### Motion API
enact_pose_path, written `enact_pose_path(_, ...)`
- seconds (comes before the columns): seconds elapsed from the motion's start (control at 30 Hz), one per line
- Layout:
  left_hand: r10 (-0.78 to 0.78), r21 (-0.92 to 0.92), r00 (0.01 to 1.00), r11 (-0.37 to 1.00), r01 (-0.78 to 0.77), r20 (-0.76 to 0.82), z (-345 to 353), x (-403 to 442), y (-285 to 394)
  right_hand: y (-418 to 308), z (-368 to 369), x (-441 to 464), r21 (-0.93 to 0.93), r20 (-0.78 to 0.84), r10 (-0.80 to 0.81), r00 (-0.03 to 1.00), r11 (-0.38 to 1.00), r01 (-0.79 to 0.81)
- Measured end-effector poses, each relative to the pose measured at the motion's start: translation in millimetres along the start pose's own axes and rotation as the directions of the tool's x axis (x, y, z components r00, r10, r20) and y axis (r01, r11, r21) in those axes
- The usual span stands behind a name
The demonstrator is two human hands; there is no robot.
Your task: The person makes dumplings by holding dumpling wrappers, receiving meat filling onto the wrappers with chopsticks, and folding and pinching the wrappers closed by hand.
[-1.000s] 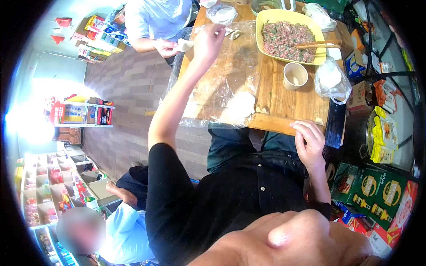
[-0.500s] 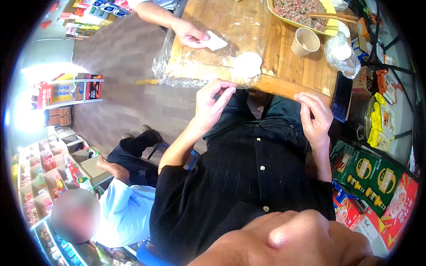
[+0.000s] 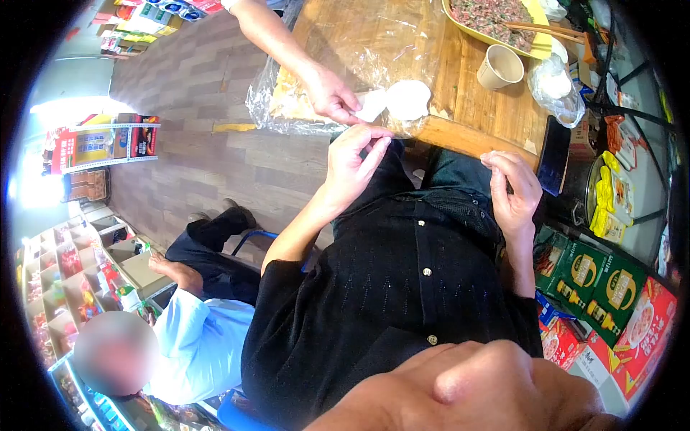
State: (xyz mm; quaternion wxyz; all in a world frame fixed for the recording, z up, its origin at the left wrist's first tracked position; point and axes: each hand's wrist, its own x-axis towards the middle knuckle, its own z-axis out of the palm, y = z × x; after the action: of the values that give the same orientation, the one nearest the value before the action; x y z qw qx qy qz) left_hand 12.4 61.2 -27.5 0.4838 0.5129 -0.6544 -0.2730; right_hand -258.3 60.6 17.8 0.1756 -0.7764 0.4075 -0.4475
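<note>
My left hand is at the near table edge, thumb and forefinger pinched together; anything between the tips is too small to make out. Just beyond it a white round dough wrapper lies on clear plastic film. Another person's hand reaches in from the far left and holds a second pale dough wrapper beside the first. My right hand is by the table edge farther right, fingers curled to the thumb; whether something is in them is hidden.
On the wooden table are a yellow tray of minced meat with chopsticks, a paper cup and a plastic bag. A dark phone-like slab sits at the right edge. A seated person is at left.
The other person's hand has moved right and toward me, bringing its wrapper up against the round one. My hands have stayed nearly in place, with the whole view shifting slightly.
</note>
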Motion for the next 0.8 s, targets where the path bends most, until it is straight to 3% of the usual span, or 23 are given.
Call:
enact_pose_path(0.3, -0.001, 0.142, 0.999, 0.99, -0.005, 0.039, -11, -2, -14, -3, 4, 8, 0.012, 0.027, 0.024, 0.999, 1.0, -0.025)
enact_pose_path(0.57, -0.008, 0.268, 0.998, 0.963, 0.027, -0.07, -25, 1, -32, -3, 7, 10, 0.019, 0.046, 0.051, 0.998, 0.998, -0.052)
enact_pose_path(0.77, 0.144, 0.565, 0.986, 0.822, -0.07, -0.087, -30, 37, -51, -3, 15, 12, 0.067, 0.042, 0.026, 0.999, 0.997, -0.028)
enact_pose_path(0.8, 0.08, 0.618, 0.996, 0.785, -0.032, -0.05, -30, 41, -49, -3, 16, 13, 0.066, 0.042, 0.025, 0.999, 0.997, -0.027)
